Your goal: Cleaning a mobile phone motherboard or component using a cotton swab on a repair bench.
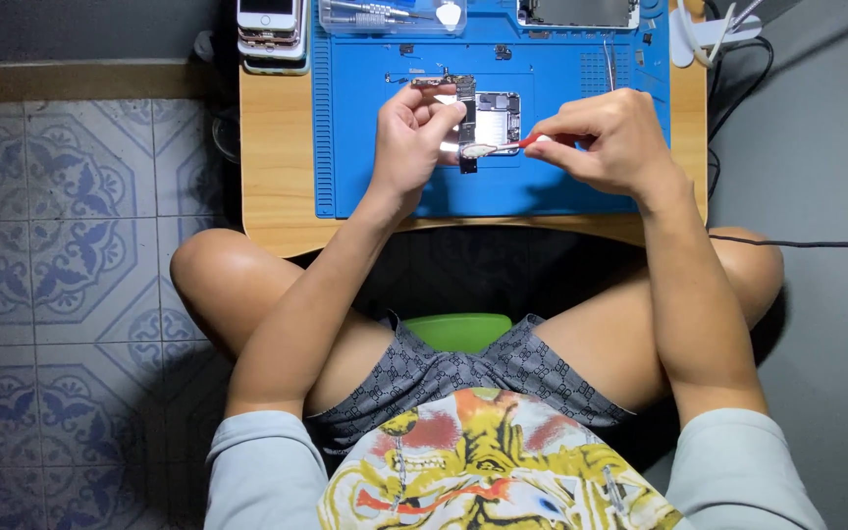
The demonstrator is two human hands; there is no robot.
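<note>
**Brushing a phone circuit board over the blue mat**

The left hand [412, 137] pinches a narrow dark circuit board [466, 113] between thumb and fingertips and holds it just above the blue work mat [365, 147]. The right hand [612, 137] is closed around the red handle of a small brush [503, 147], whose pale bristle head lies against the lower part of the board, just right of the left fingertips. By the look of it, the step in hand is cleaning the board. The next stroke seems to call for a light, steady sweep along the board while the left pinch keeps it from twisting; pressing too hard could flex the thin piece.

Directly beyond the two hands, one opened metal shielded part [498, 118] lies flat on the mat.

Counted: one board, one brush and one mat. A stack of phones [269, 29] sits beyond and left of the left hand; their exact number is hard to tell. One clear tool case [390, 15] lies beyond the left hand, and one opened phone frame [578, 12] beyond the right. A few tiny screws or parts dot the mat, too small to count. All rest on one low wooden table [277, 177].
</note>
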